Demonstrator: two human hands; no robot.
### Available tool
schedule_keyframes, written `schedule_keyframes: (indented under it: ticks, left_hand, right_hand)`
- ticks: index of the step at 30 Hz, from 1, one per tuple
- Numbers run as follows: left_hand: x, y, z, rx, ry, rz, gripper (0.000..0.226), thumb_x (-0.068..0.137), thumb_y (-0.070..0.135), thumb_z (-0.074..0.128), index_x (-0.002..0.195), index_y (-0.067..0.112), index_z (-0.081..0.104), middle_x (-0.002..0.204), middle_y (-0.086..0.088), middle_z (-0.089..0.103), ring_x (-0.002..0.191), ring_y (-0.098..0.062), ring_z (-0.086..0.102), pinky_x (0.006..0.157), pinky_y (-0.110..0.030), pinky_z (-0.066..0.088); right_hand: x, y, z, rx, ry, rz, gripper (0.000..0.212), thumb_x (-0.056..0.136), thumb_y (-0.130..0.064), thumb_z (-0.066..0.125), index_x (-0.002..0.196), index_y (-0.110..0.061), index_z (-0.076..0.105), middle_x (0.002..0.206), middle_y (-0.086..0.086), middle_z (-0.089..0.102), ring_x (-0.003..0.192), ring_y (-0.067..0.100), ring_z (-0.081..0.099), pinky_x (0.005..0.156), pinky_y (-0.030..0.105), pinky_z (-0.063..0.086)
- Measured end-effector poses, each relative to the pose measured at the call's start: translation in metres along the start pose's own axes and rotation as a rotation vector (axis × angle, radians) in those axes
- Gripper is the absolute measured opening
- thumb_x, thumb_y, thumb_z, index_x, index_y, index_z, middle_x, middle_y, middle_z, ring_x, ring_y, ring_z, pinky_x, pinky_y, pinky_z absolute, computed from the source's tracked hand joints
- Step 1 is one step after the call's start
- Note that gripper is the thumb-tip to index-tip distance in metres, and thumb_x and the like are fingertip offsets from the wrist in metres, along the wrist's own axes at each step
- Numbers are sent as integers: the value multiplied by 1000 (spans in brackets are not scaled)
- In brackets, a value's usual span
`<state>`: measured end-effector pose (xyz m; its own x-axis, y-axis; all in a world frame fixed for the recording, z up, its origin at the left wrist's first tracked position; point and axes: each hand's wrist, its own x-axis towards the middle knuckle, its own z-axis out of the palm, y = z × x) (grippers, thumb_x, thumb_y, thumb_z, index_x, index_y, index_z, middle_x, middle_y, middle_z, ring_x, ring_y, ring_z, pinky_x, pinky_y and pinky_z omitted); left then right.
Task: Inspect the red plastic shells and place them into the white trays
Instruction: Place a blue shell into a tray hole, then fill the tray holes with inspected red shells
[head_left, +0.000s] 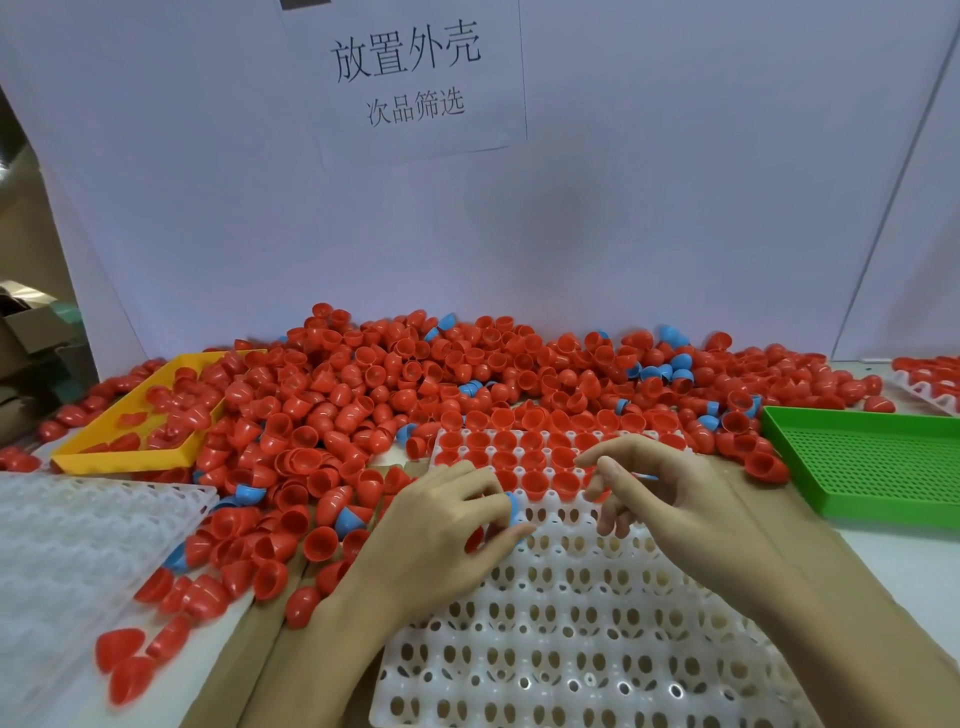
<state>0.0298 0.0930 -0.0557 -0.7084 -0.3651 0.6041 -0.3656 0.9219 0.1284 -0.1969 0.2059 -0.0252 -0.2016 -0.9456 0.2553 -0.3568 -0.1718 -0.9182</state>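
Observation:
A large heap of red plastic shells (415, 384) covers the back of the table, with a few blue shells mixed in. In front of me lies a white tray (571, 649) with many sockets; its far rows hold red shells (519, 457). My left hand (441, 535) hovers over the tray's left edge and pinches a shell (511, 512) that shows blue and red between the fingertips. My right hand (675, 499) hangs over the tray with loosely curled fingers. A thin blue sliver shows by its palm, and whether the hand holds it is unclear.
A yellow tray (130, 457) with red shells sits at the left, a green perforated tray (872, 467) at the right. A stack of white trays (78, 545) lies at the near left. Another white tray (930, 384) with red shells is at the far right. A white backboard with a paper sign stands behind.

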Motion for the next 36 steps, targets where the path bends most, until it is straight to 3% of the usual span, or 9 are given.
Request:
schedule_keyframes:
  ticks: [4, 8, 14, 18, 24, 30, 34, 36]
  left_hand:
    - [0, 4, -2, -83, -15, -44, 31, 99, 43, 68, 76, 23, 60, 82, 15, 56, 78, -7, 52, 72, -27, 49]
    - [-1, 7, -3, -112, -67, -84, 22, 93, 41, 74, 88, 26, 58, 85, 17, 55, 80, -6, 54, 76, -27, 51]
    - [-1, 10, -1, -128, -99, -52, 11, 96, 37, 65, 100, 27, 65, 90, 19, 60, 87, -2, 54, 84, -23, 49]
    - [-1, 8, -2, -103, -81, -42, 20, 98, 44, 66, 91, 26, 68, 90, 17, 61, 88, -5, 59, 88, -27, 47]
    - [-3, 3, 0, -176, -108, -96, 13, 96, 36, 74, 92, 25, 70, 101, 16, 60, 98, -6, 60, 89, -28, 51]
    - [-4, -3, 3, -244, -94, -150, 15, 92, 44, 76, 92, 30, 71, 99, 18, 62, 101, -6, 61, 95, -22, 46]
    - [-4, -6, 2, -342, -68, -234, 17, 88, 45, 81, 91, 29, 74, 94, 18, 68, 96, -10, 65, 89, -17, 47]
    - [2, -7, 0, -447, -93, -306, 15, 89, 46, 80, 89, 31, 75, 89, 15, 72, 90, -13, 69, 84, -22, 53]
  right_hand:
    - [0, 0, -1, -38, 13, 6, 18, 105, -13, 57, 108, -17, 75, 88, 4, 75, 71, 24, 74, 67, 30, 61]
    - [-1, 0, -3, -50, 23, 11, 18, 105, -13, 57, 108, -17, 75, 87, 2, 74, 71, 23, 74, 68, 32, 61]
    - [0, 0, -3, -66, 21, 9, 18, 106, -14, 57, 107, -17, 75, 86, 0, 75, 71, 21, 74, 66, 28, 60]
    - [0, 0, -4, -77, 22, -4, 18, 105, -15, 58, 106, -18, 75, 87, 1, 75, 70, 20, 74, 66, 27, 60]
    - [1, 3, -4, -84, 7, -11, 18, 105, -15, 58, 106, -19, 75, 88, 1, 76, 70, 19, 74, 66, 28, 60]
    - [3, 13, -3, -115, 0, -18, 18, 105, -16, 59, 104, -21, 75, 87, 1, 75, 69, 21, 74, 65, 31, 61]
    - [4, 22, 1, -187, 8, -42, 16, 104, -18, 61, 102, -26, 74, 84, -1, 75, 66, 19, 74, 62, 29, 60]
    - [4, 23, 2, -196, 12, -57, 17, 104, -19, 61, 101, -28, 74, 84, -2, 75, 65, 19, 74, 62, 29, 60]
